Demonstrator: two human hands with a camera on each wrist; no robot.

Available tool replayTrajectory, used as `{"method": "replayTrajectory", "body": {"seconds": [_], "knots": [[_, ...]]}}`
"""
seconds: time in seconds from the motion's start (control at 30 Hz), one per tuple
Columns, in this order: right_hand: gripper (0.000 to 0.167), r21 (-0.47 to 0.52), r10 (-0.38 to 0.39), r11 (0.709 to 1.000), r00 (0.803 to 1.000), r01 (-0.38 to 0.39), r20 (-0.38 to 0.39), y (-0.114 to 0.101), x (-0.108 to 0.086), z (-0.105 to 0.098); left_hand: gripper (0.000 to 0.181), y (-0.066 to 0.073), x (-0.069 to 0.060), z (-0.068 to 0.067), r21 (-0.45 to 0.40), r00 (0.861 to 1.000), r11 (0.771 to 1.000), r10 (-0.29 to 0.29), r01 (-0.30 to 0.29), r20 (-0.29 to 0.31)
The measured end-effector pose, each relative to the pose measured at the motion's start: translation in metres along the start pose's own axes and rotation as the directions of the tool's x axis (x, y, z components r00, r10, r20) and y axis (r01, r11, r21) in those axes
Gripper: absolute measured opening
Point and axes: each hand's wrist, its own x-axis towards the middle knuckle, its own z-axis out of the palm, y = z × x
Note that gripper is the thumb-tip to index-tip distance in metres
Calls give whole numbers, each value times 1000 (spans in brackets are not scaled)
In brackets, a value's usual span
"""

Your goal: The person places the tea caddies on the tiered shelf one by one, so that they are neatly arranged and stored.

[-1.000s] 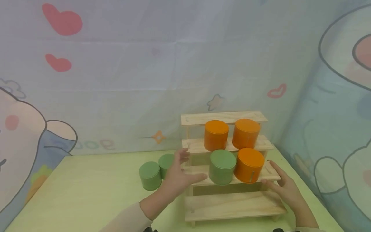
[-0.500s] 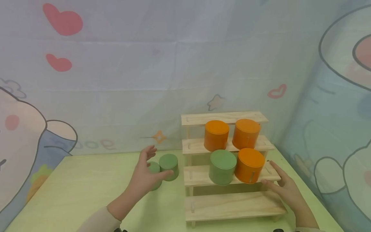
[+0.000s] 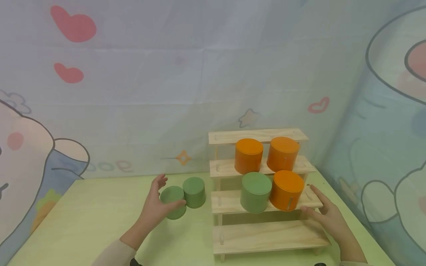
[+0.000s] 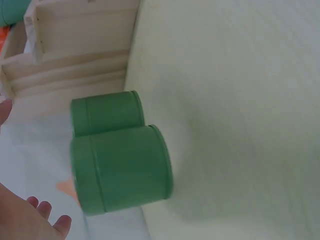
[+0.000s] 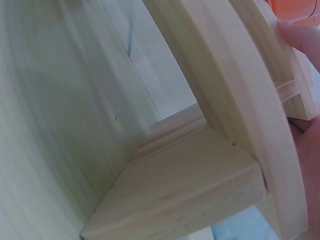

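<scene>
In the head view my left hand (image 3: 153,205) is around the near green canister (image 3: 173,202), thumb in front and fingers beyond it. The left wrist view shows a gap between those spread fingers (image 4: 44,210) and the canister. Close behind it stands a second green canister (image 3: 194,192), upright on the table. My right hand (image 3: 331,220) holds the right end of a tiered wooden rack (image 3: 269,236), thumb at the front edge and fingers at the far side. One tier bears a third green canister (image 3: 256,193) and an orange canister (image 3: 287,190).
On the tier above stand two more orange canisters, a left one (image 3: 248,156) and a right one (image 3: 283,154). A pale green table (image 3: 100,221) lies under everything. Behind it hangs a printed cloth (image 3: 143,81), with another cloth side at the right.
My left hand has moved left, away from the green canister on the rack, to the near green canister on the table. The right hand stays at the rack's end.
</scene>
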Motion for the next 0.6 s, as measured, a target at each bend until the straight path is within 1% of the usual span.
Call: {"method": "replayTrajectory", "body": {"seconds": [0.17, 0.37, 0.5, 0.6], "knots": [[80, -5, -3, 1000, 1000, 3, -3, 0, 0, 0, 106, -17, 6, 3, 15, 999, 999, -47, 47, -13], [79, -22, 6, 1000, 1000, -6, -8, 2, 0, 0, 107, -35, 11, 7, 2, 997, 997, -80, 80, -23], [79, -31, 4, 1000, 1000, -5, -9, 2, 0, 0, 106, -44, 14, 10, -20, 994, 994, -104, 104, -17], [79, -25, 5, 1000, 1000, -5, -9, 2, 0, 0, 106, -48, 15, 12, -29, 992, 992, -125, 125, -12]]}}
